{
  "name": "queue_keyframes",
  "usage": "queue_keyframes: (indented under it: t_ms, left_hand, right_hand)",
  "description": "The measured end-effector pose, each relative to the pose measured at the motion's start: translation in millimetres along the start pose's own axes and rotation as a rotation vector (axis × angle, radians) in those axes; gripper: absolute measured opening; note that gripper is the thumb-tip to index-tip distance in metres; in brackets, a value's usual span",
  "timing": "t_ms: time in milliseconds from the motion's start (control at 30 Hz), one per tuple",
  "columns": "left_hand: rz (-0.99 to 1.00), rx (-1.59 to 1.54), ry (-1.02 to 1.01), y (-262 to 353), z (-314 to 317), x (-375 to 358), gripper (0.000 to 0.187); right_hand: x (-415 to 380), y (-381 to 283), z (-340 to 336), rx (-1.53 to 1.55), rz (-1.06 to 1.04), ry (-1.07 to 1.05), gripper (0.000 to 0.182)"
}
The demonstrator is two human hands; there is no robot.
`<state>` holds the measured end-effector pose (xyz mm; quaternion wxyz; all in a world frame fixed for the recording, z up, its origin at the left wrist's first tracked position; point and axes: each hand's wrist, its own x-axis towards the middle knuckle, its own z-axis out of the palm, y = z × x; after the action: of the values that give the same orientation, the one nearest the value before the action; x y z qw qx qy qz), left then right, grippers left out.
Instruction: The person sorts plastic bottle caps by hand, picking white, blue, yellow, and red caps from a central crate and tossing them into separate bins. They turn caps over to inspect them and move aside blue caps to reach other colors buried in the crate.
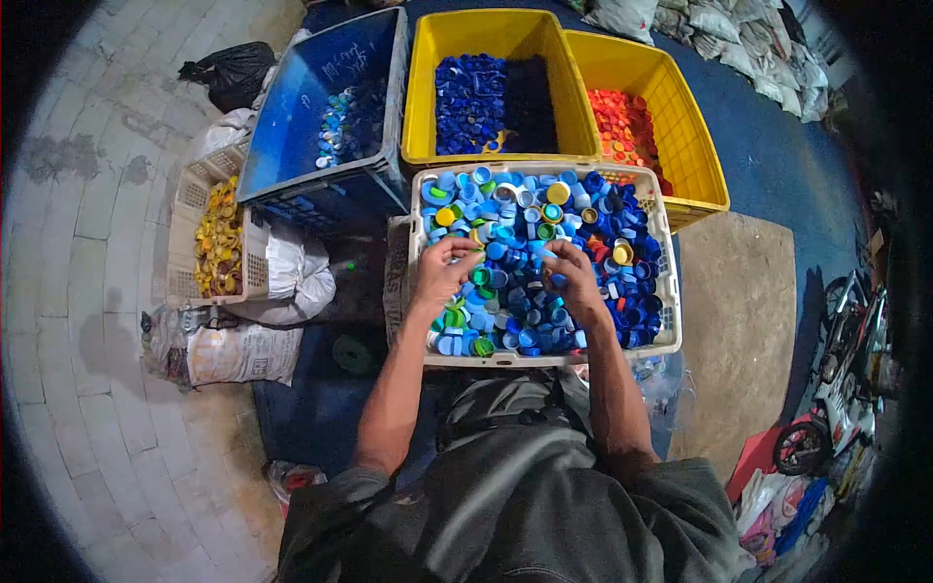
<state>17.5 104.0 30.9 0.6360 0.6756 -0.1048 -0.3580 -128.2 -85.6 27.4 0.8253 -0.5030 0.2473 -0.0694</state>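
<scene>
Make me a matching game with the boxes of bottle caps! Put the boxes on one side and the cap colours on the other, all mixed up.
Boxes:
1. white crate under both hands
2. middle yellow crate
3. right yellow crate
4. small white basket on the left

Cap colours:
A. mostly yellow
B. red and orange
C. dark blue
D. mixed, mostly light and dark blue with some green and yellow

Pairs: 1-D, 2-C, 3-B, 4-A

The left hand and the right hand both dig in the mixed caps.
</scene>
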Motion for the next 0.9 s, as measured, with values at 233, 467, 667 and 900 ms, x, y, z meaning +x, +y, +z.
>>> queue_keyframes:
  t_ms: [233, 467, 667, 900]
  left_hand:
    - [0.383, 1.032, 0.034, -12.7, 43.0, 29.9, 0.052]
    - [0.274, 1.059, 0.07, -17.0, 43.9, 34.1, 0.046]
    - [0.335, 0.849, 0.136, -16.4, 22.7, 26.0, 0.028]
    - [-0.007, -0.314, -0.007, -18.8, -4.8, 9.8, 0.024]
  right_hand:
    - [-36.4, 7.3, -22.9, 0.491, 0.044, -0.128, 0.029]
    - [-19.8, 5.7, -8.8, -0.028, 0.089, 0.114, 0.027]
    - [31.8, 12.8, -0.3, -1.132, -0.353, 0.178, 0.02]
    - [50.8, 17.7, 17.0, -1.485, -0.398, 0.157, 0.014]
